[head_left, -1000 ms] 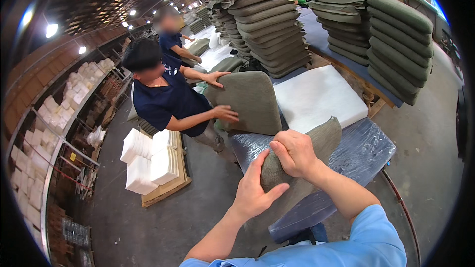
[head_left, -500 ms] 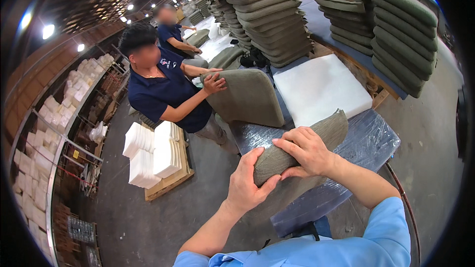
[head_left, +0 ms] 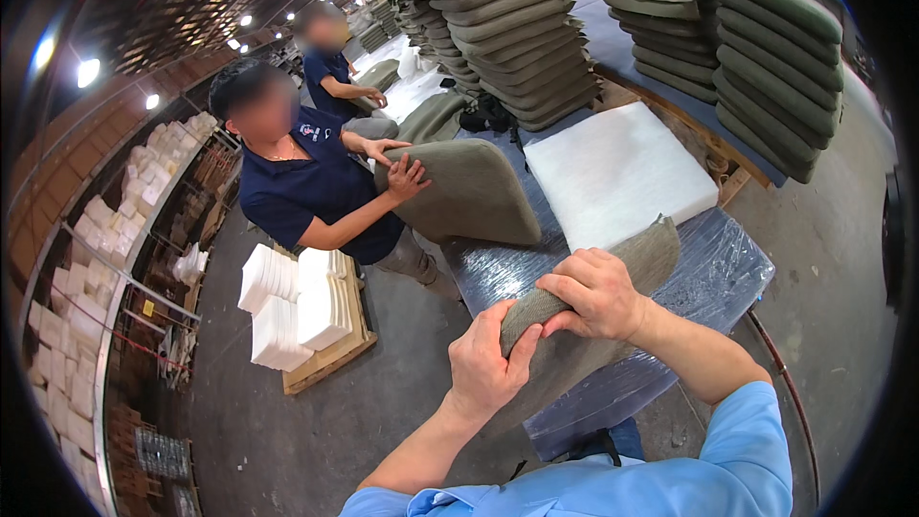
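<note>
Held on edge over the table's near side is a grey-green fabric-covered cushion [head_left: 632,263]. My left hand [head_left: 486,364] is closed round its near left corner, thumb and fingers on either side. Close beside it, my right hand [head_left: 595,295] pinches the fabric along the same edge. The cushion's lower face hangs toward me and is partly hidden by my hands and forearms. Beyond it, a white padding block [head_left: 622,172] lies on the plastic-wrapped table [head_left: 713,263]. A co-worker [head_left: 306,163] across to the left grips another grey-green cushion [head_left: 469,187] standing on the table.
Tall stacks of covered cushions [head_left: 517,38] rise behind the table, with more stacks [head_left: 771,67] at the back right. White foam pieces [head_left: 297,302] sit on a pallet at the left. A second person [head_left: 330,72] works farther back. A hose [head_left: 785,373] runs down at the right.
My hands have shifted slightly right along the cushion's edge and drawn closer together, the left one gripping the corner more tightly. The co-worker's cushion has moved a little left.
</note>
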{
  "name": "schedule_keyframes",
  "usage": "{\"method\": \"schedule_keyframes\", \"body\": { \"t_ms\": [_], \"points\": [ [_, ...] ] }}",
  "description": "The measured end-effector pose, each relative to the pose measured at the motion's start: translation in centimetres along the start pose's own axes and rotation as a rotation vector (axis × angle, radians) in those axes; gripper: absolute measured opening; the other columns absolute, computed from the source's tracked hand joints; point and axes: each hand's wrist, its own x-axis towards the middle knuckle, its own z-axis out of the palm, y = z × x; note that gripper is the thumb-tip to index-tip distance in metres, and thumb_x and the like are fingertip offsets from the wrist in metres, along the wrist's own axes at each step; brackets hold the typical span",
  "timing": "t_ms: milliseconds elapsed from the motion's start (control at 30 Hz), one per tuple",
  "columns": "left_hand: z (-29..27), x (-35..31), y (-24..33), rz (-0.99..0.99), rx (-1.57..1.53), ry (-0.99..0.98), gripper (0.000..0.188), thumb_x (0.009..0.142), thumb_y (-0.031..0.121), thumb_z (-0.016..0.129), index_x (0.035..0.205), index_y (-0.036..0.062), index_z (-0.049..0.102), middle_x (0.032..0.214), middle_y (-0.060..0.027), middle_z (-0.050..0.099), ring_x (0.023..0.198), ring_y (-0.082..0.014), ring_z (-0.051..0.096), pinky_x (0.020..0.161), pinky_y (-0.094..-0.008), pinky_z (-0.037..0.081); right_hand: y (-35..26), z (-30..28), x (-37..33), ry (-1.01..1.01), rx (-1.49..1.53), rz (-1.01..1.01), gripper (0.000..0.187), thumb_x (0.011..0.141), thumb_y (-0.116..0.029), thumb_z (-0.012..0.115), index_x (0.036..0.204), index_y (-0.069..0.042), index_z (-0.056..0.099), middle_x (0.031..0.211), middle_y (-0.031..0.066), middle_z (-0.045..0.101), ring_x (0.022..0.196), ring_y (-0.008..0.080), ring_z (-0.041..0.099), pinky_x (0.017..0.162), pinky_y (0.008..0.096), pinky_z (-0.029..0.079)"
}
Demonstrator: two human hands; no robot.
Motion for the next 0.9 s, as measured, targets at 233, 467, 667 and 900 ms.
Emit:
{"method": "schedule_keyframes", "body": {
  "t_ms": [233,467,667,900],
  "points": [
    [-0.9,-0.6,1.7,-0.088,0.018,0.003,0.030,0.103,0.026,0.075,0.112,-0.0021,0.069,0.090,-0.0169,0.075,0.075,-0.0297,0.075,0.068,-0.0389,0.058,-0.4,0.1,0.5,-0.013,0.053,-0.039,0.057,0.097,-0.062,0.065,0.101,-0.006,0.073,0.082,0.0058,0.062,0.070,0.0257,0.062,0.063,0.0386,0.050],
    [-0.9,-1.9,2.1,-0.098,-0.053,0.007,0.029,0.099,0.024,0.079,0.110,-0.0003,0.068,0.085,-0.0162,0.071,0.069,-0.0314,0.072,0.062,-0.0403,0.056,-0.7,-0.1,0.3,-0.044,0.121,-0.063,0.053,0.099,-0.059,0.065,0.093,-0.007,0.073,0.077,0.0047,0.057,0.067,0.0250,0.058,0.059,0.0385,0.046],
    [-1.8,-3.2,2.4,-0.118,-0.086,-0.020,0.031,0.098,0.024,0.080,0.110,-0.0014,0.068,0.087,-0.0151,0.071,0.068,-0.0294,0.071,0.061,-0.0379,0.055,-1.8,0.0,0.6,-0.043,0.197,-0.057,0.045,0.099,-0.054,0.069,0.087,-0.011,0.069,0.074,0.0028,0.049,0.065,0.0231,0.054,0.058,0.0377,0.044],
    [-2.6,-4.9,2.8,-0.136,-0.130,-0.031,0.031,0.097,0.024,0.081,0.110,-0.0018,0.069,0.088,-0.0142,0.073,0.069,-0.0278,0.072,0.063,-0.0368,0.056,-2.9,0.0,0.0,-0.075,0.269,-0.024,0.045,0.098,-0.055,0.070,0.095,-0.010,0.073,0.081,0.0026,0.057,0.068,0.0229,0.057,0.062,0.0373,0.047]
  ]
}}
